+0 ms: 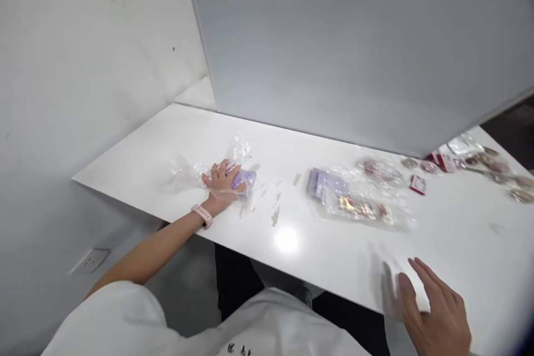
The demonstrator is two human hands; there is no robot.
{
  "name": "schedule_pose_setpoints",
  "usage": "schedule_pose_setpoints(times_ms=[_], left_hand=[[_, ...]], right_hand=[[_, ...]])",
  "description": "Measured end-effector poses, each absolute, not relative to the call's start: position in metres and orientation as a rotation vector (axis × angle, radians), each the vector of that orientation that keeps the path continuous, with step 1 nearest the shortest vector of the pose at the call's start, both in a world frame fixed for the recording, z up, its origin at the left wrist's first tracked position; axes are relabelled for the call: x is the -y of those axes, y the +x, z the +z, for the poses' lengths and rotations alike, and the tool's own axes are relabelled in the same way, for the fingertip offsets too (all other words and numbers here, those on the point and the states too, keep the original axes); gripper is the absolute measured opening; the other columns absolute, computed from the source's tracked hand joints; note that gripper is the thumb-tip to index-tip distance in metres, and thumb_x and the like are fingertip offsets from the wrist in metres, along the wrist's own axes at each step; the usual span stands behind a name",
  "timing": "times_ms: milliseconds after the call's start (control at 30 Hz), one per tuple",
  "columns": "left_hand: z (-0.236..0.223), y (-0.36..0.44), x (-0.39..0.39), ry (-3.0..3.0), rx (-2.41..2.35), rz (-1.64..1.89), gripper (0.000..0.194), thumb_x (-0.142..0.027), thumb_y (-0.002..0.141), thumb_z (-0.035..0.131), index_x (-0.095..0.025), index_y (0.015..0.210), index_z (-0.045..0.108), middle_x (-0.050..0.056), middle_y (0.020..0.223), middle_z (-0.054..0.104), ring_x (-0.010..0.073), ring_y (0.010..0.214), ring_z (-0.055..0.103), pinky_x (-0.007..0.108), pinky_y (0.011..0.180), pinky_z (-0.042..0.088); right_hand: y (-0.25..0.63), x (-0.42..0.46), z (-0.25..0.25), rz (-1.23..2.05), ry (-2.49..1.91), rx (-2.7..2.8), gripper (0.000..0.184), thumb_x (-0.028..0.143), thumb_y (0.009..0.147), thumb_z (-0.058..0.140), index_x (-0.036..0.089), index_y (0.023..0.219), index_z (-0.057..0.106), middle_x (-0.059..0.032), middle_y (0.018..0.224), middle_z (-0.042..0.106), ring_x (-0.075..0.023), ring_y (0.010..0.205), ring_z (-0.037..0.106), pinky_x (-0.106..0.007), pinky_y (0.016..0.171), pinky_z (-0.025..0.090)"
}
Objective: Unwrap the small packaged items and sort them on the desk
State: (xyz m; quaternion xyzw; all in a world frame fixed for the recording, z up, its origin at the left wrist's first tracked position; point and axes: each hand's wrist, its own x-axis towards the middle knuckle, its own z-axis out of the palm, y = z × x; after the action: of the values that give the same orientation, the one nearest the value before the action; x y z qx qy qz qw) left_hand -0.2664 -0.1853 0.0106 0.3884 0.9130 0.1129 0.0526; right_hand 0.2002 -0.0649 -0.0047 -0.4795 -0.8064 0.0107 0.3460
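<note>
On the left part of the white table, my left hand [223,186] lies spread over a clear plastic bag [240,150] with purple items [246,179] in or under it. A red-and-white label shows beside the fingers. My right hand [438,311] hovers near the front edge at the right, fingers apart, holding nothing. Between the hands lie a purple packet [325,182] and a clear bag with gold and reddish pieces [361,208]. Behind that sits another clear bag with reddish contents [379,169].
A small red card [418,184] and a cluster of shiny oval pieces [488,164] lie toward the right end of the table [233,245]. A tall grey panel [334,50] stands along the back. The white wall [83,67] with a socket [92,260] is at the left.
</note>
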Motion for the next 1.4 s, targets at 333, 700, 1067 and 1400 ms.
schedule_pose_setpoints(times_ms=[333, 700, 1067, 1400], left_hand=[[0.026, -0.149, 0.037, 1.1, -2.629, 0.602, 0.071, -0.067, 0.09, 0.045, -0.028, 0.148, 0.046, 0.01, 0.168, 0.012, 0.0451, 0.151, 0.001, 0.069, 0.115, 0.008], [0.057, -0.05, 0.047, 1.565, -2.476, 1.173, 0.031, -0.018, 0.091, 0.05, -0.02, 0.116, 0.068, 0.012, 0.137, 0.059, 0.0292, 0.135, 0.044, 0.052, 0.115, 0.031], [0.044, 0.054, 0.084, 0.462, -1.151, 1.12, 0.054, -0.022, 0.078, 0.077, -0.013, 0.129, 0.06, 0.018, 0.134, 0.059, 0.0217, 0.109, 0.065, 0.039, 0.105, 0.048], [0.046, 0.05, 0.054, 0.431, -1.135, 1.215, 0.025, -0.031, 0.081, 0.075, -0.016, 0.084, 0.055, -0.001, 0.071, 0.054, 0.0113, 0.066, 0.055, 0.027, 0.069, 0.048]], right_hand=[[0.229, 0.059, -0.042, 0.077, -1.259, 2.099, 0.036, 0.03, 0.096, 0.046, 0.023, 0.126, 0.064, -0.0119, 0.117, 0.073, -0.0326, 0.106, 0.068, -0.049, 0.092, 0.053], [0.237, -0.023, 0.0, 0.284, -0.955, 2.122, 0.035, 0.029, 0.098, 0.043, 0.022, 0.123, 0.066, -0.0109, 0.124, 0.068, -0.027, 0.119, 0.058, -0.045, 0.099, 0.047], [0.207, -0.114, 0.039, 0.469, -1.096, 2.887, 0.053, 0.052, 0.069, 0.072, 0.019, 0.109, 0.066, -0.01, 0.103, 0.066, -0.0291, 0.098, 0.059, -0.041, 0.086, 0.042], [0.205, 0.043, 0.015, 0.515, -1.015, 2.369, 0.03, 0.039, 0.093, 0.056, 0.022, 0.118, 0.057, -0.015, 0.122, 0.059, -0.031, 0.112, 0.057, -0.041, 0.074, 0.054]])
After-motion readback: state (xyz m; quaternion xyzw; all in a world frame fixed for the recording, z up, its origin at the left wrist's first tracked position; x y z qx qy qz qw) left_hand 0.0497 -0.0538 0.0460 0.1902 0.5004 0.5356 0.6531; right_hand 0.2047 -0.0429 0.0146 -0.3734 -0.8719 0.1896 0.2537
